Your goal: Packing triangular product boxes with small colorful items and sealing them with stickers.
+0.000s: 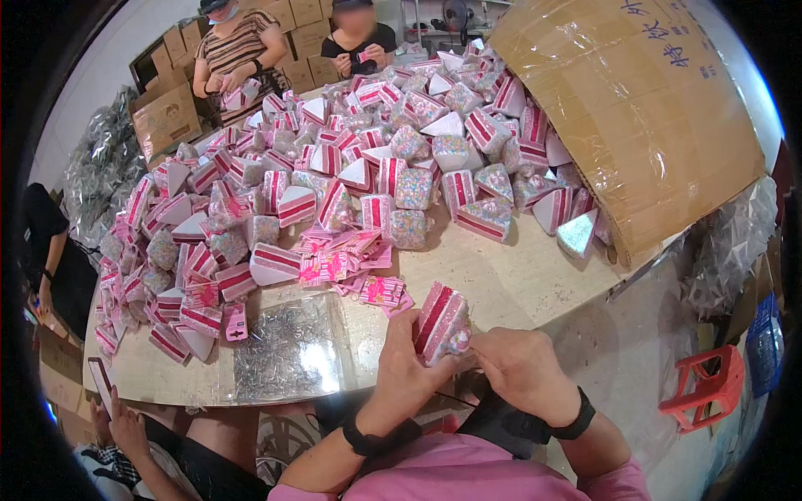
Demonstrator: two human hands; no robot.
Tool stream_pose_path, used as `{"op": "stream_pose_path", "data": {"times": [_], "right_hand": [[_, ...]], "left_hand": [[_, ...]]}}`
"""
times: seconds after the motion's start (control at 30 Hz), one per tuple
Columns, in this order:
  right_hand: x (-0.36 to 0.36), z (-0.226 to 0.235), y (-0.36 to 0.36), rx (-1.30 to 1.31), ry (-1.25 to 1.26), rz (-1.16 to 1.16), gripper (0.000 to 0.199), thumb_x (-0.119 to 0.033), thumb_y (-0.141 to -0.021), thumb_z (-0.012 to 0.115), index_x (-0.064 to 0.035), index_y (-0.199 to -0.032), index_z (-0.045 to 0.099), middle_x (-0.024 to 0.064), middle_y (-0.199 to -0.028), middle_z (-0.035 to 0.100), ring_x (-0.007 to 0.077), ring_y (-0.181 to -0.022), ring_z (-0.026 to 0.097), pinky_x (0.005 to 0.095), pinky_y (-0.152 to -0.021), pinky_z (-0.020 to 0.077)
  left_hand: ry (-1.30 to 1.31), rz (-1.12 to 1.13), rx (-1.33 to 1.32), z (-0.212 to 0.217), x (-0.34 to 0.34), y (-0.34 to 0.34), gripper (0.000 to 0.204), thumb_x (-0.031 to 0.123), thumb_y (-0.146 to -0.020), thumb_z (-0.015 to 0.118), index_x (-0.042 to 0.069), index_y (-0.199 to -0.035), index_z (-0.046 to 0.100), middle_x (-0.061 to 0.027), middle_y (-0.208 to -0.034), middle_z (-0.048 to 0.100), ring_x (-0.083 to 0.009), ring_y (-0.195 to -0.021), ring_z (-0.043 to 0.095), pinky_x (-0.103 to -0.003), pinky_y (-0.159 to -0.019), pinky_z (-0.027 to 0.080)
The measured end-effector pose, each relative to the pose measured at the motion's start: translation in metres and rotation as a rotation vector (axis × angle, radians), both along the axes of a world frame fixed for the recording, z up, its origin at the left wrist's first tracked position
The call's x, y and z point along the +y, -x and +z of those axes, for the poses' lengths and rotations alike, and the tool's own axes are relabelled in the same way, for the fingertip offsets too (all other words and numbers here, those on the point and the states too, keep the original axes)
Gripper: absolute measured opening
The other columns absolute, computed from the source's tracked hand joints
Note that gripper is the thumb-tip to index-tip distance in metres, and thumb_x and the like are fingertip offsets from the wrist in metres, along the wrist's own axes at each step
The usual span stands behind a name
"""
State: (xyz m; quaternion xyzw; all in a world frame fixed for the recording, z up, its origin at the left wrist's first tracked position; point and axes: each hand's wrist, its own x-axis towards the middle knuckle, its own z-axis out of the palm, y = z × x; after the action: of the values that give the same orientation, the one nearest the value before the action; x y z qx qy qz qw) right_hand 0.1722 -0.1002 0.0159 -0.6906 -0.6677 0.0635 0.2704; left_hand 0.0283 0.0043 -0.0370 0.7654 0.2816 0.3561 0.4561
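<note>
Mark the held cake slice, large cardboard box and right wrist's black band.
Held cake slice (438, 322), head view: its striped side.
Large cardboard box (622, 129), head view: its broad panel.
Black band (578, 419), head view: its outer face.

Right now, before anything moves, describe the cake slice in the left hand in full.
The cake slice is a chunky imitation wedge with pink, grainy-looking sides, crossed by deep red and pale bands. Pale, knobbly decoration bulges at its lower right; the material looks sparkly, but its exact make cannot be told. It is held tilted, its bands running steeply, above the table's near edge. The left hand grips it; the right hand's fingertips are close by its decorated end, contact unclear.
</note>
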Motion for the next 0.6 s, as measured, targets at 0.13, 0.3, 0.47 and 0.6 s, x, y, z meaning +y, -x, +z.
{"op": "stream_pose_path", "data": {"times": [0.13,0.3,0.47,0.6], "right_hand": [[0.001,-0.008,-0.003,0.123,-0.06,-0.001,0.009,-0.008,-0.08,0.059,-0.0038,-0.087,0.061,0.0159,-0.075,0.06,0.0347,-0.07,0.06,0.0379,-0.059,0.0477],[0.004,-0.015,-0.012,0.325,0.056,-0.015,0.009,-0.009,-0.082,0.056,-0.0018,-0.085,0.059,0.0167,-0.07,0.059,0.0291,-0.065,0.062,0.0348,-0.058,0.0472],[0.014,-0.019,-0.018,0.733,0.254,-0.099,0.011,-0.009,-0.082,0.056,0.0019,-0.078,0.059,0.0076,-0.06,0.055,0.011,-0.057,0.053,0.0282,-0.052,0.0414],[0.013,-0.015,-0.017,0.938,0.329,-0.166,0.012,-0.006,-0.081,0.057,0.0023,-0.073,0.058,0.0004,-0.059,0.051,0.0056,-0.057,0.048,0.0234,-0.048,0.0358]], "left_hand": [[-0.189,0.054,0.075,0.004,-0.001,-0.002,0.064,0.017,-0.065,0.078,-0.004,-0.114,0.043,-0.0191,-0.101,0.048,-0.0307,-0.088,0.054,-0.037,-0.077,0.045],[-0.411,0.091,0.161,0.0,-0.004,-0.003,0.072,0.006,-0.061,0.076,-0.004,-0.121,0.039,-0.0178,-0.102,0.048,-0.0304,-0.096,0.053,-0.037,-0.085,0.044],[-0.489,0.125,0.145,0.001,-0.004,-0.003,0.071,0.005,-0.061,0.073,-0.004,-0.122,0.038,-0.0212,-0.103,0.047,-0.0377,-0.094,0.049,-0.042,-0.083,0.042],[-0.522,0.132,0.143,0.003,-0.006,-0.005,0.07,0.01,-0.062,0.074,-0.006,-0.12,0.038,-0.0243,-0.103,0.047,-0.0412,-0.096,0.047,-0.048,-0.084,0.041]]}}
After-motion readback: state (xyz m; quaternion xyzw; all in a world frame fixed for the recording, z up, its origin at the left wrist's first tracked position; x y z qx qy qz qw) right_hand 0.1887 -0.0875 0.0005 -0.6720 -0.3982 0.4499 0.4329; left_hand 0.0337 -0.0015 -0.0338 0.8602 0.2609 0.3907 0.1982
